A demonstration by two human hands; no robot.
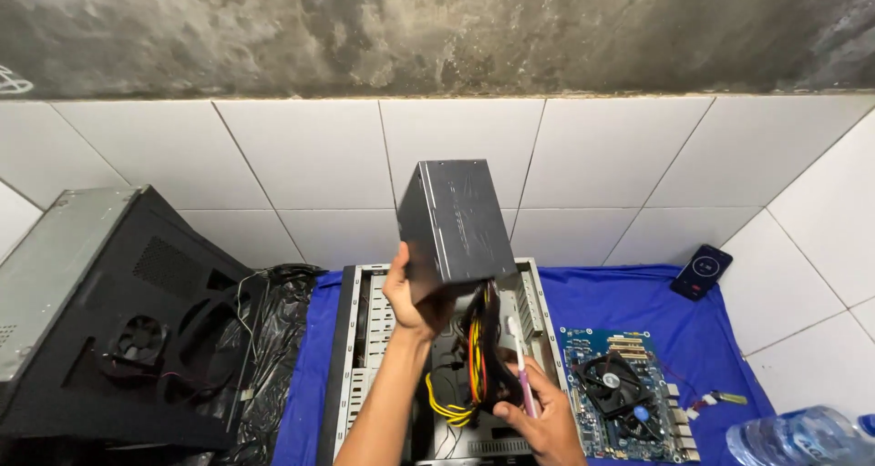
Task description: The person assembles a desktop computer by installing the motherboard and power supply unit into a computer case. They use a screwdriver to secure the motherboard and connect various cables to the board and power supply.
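My left hand (412,300) grips the lower left corner of a grey metal power supply box (454,220) and holds it up, tilted, above an open computer case (360,338) lying on a blue cloth. A bundle of black, yellow and red cables (474,361) hangs from the box down into the case. Lower down, my right hand (545,414) is closed around that cable bundle and also holds a thin pink-handled tool (523,375) pointing upward.
A motherboard with a black fan (624,393) lies on the blue cloth (629,297) right of the case. A phone (702,272) leans on the tiled wall. A black side panel with a fan (137,338) stands at left. A plastic water bottle (802,437) lies at bottom right.
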